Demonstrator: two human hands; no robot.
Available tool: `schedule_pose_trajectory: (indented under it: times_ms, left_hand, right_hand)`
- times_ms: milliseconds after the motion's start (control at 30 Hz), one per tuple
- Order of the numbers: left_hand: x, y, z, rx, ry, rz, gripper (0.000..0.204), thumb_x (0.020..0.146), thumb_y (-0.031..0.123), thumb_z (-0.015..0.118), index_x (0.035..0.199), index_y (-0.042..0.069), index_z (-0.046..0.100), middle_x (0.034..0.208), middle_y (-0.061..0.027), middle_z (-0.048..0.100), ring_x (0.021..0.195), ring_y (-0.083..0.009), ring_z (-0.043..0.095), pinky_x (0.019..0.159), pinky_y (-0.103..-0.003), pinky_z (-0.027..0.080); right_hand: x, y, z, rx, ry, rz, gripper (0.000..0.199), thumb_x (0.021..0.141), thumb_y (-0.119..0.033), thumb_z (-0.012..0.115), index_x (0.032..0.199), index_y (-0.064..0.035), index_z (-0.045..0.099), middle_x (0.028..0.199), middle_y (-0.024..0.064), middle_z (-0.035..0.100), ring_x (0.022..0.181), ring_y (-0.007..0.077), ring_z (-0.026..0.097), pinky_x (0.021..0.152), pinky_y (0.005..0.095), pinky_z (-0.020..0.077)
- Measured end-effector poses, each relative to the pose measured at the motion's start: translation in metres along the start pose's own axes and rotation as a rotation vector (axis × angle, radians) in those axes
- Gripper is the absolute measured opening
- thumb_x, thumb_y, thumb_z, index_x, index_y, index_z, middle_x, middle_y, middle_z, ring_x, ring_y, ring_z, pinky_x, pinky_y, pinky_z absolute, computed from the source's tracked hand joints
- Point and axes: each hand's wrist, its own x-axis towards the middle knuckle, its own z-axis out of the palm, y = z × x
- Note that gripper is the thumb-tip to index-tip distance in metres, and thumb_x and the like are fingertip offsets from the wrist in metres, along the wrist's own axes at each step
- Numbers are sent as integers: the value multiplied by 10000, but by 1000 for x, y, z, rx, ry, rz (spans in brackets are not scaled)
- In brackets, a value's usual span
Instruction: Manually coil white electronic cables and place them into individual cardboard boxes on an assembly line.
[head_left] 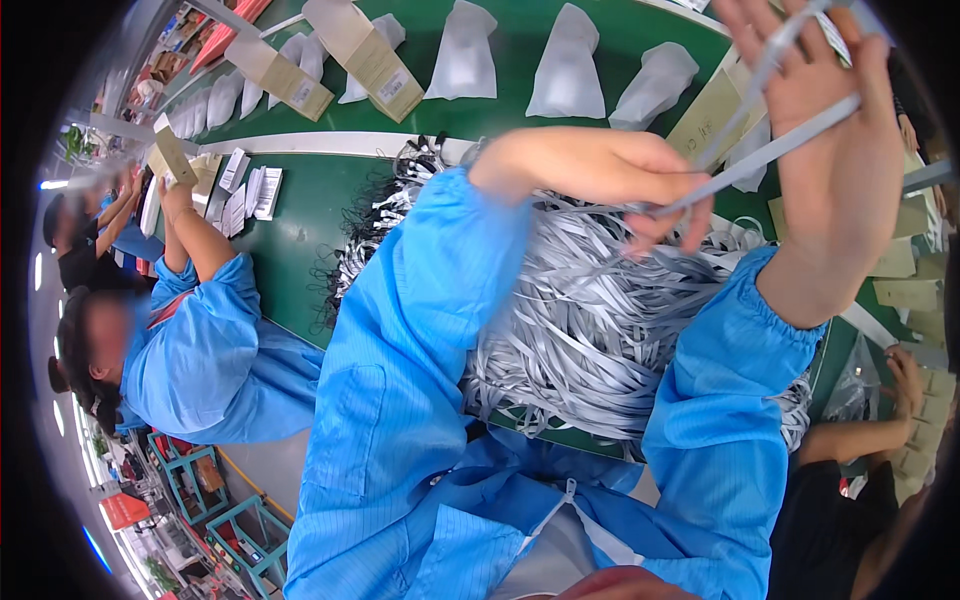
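A flat grey lanyard (765,152) runs taut between my two hands. My left hand (665,190), slightly blurred, pinches one end of it just above the pile. Farther up and to the right, my right hand (805,75) is raised with the lanyard looped around it; one strand crosses the wrist and another passes by the fingers. Those fingertips are partly cut off at the picture's top edge. Below both hands lies a big heap of grey lanyards (590,330), with black cord ends (350,255) bunched along its left side.
White wrapped bundles (565,70) and open cardboard boxes (395,90) stand along the far green table (300,215). Printed papers (250,195) lie at left. A co-worker in blue (210,360) holds a box there; another person's arm (870,435) is at right, near a clear plastic bag (855,385).
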Motion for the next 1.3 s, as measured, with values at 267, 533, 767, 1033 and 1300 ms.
schedule_pose_trajectory:
  times_ms: [267, 533, 767, 1033, 1300]
  left_hand:
    - [-68, 43, -26, 152, 351, -107, 480, 1084, 461, 421, 751, 116, 443, 652, 73, 338, 528, -36, 278, 468, -229, 192]
    - [-93, 69, -27, 633, 739, -174, 447, 1086, 381, 460, 729, 113, 438, 662, 80, 308, 605, -35, 289, 509, -242, 228]
    - [-82, 58, -24, 663, 645, -265, 435, 1043, 327, 548, 765, 2, 474, 639, -8, 367, 613, -110, 331, 545, -324, 303]
    - [-99, 58, -16, 736, 664, -302, 431, 1058, 297, 523, 748, 5, 457, 644, -8, 351, 621, -109, 317, 552, -311, 302]
    - [-89, 98, 7, 788, 658, -119, 412, 1062, 267, 527, 752, 5, 457, 637, 0, 367, 621, -102, 319, 551, -305, 306]
  right_hand:
    - [-1, -34, -25, -220, -66, -479, 353, 1018, -348, 605, 951, -6, 664, 935, 90, 589, 747, 128, 536, 645, 298, 429]
    - [-90, -20, 41, -1568, -168, 194, 351, 991, -305, 591, 976, 9, 746, 847, 101, 701, 720, 158, 651, 597, 271, 484]
    - [-70, 17, 68, -836, -1366, -357, 145, 829, -146, 664, 932, -97, 753, 724, 24, 662, 512, 125, 543, 502, 217, 396]
    - [-95, 39, 80, -486, -880, -348, 328, 879, -174, 611, 1149, -46, 744, 964, 101, 714, 466, 100, 450, 403, 239, 353]
    - [-103, 13, 75, -966, -955, -867, 263, 829, -191, 711, 1083, -149, 767, 1046, 70, 742, 569, 111, 604, 478, 221, 435]
